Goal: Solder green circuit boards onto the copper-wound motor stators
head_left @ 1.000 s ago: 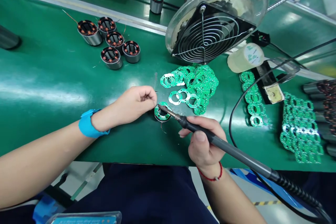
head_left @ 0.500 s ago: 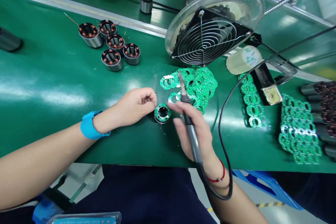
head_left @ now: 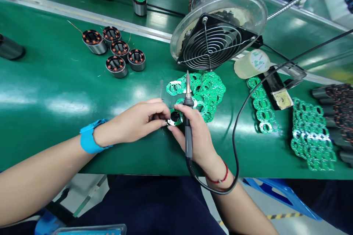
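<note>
A motor stator topped with a green ring-shaped circuit board [head_left: 175, 117] stands on the bench between my hands. My left hand [head_left: 143, 119] is closed in a pinch at the board's left edge; what its fingertips hold, if anything, is too small to make out. In my right hand [head_left: 197, 132] is a soldering iron [head_left: 188, 132], its tip pointing up and away from the board. The right thumb and index finger reach to the board's right and near sides. Just beyond lies a heap of loose ring boards [head_left: 209, 90].
Several bare copper-wound stators [head_left: 117, 67] stand at the back left. A fan with a wire guard [head_left: 211, 49] overhangs the board heap. To the right are a pale roll [head_left: 250, 64], a row of boards [head_left: 260, 103] and board panels [head_left: 313, 136]. The iron's cable [head_left: 235, 147] loops over my right wrist.
My right fingers have come in to the stator, and the soldering iron has swung more upright. My left hand has shifted slightly right, along with the stator. The view has shifted a little.
</note>
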`<state>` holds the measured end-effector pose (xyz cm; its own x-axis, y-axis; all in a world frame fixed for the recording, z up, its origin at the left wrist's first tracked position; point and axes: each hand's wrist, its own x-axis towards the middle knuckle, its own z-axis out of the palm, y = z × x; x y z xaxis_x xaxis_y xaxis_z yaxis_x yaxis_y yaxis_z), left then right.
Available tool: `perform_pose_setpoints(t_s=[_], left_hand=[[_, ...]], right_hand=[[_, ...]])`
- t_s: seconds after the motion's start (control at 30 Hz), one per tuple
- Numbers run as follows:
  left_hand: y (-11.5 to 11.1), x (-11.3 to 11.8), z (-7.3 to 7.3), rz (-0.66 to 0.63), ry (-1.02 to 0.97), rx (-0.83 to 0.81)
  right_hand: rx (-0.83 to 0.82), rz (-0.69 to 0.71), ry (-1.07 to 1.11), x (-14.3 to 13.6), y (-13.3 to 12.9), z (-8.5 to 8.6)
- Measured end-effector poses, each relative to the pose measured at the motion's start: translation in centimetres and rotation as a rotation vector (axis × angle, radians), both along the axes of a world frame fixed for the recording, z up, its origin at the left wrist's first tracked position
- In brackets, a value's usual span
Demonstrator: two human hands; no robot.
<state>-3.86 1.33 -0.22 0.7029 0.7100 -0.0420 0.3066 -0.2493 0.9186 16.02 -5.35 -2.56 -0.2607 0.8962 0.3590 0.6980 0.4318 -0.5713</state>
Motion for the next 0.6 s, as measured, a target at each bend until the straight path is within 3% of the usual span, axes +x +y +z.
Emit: perform_pose_setpoints(t_s=[0.07, 0.23, 0.37, 0.5, 0.6], left_hand=[[-0.1, 0.4, -0.1, 0.044, 0.008, -0.004], [-0.1, 1.2, -0.7, 0.163, -0.024, -0.258], [0.1, 1.2, -0.5, 0.190, -0.047, -0.363], [0.0, 1.2, -0.3, 0.222, -0.023, -0.348], [-0.2, 1.2, -0.5, 0.261, -0.013, -0.272]], right_hand=[[0.035, -0.007, -0.024, 0.0, 0.0, 0.0], [0.189, 0.053, -0.036, -0.1, -0.5, 0.4], [0.201, 0.029, -0.073, -0.3, -0.6, 0.7], [0.169, 0.006, 0.019, -0.2, -0.7, 0.7], [0.154, -0.070, 0.211, 0.0, -1.2, 0.5]])
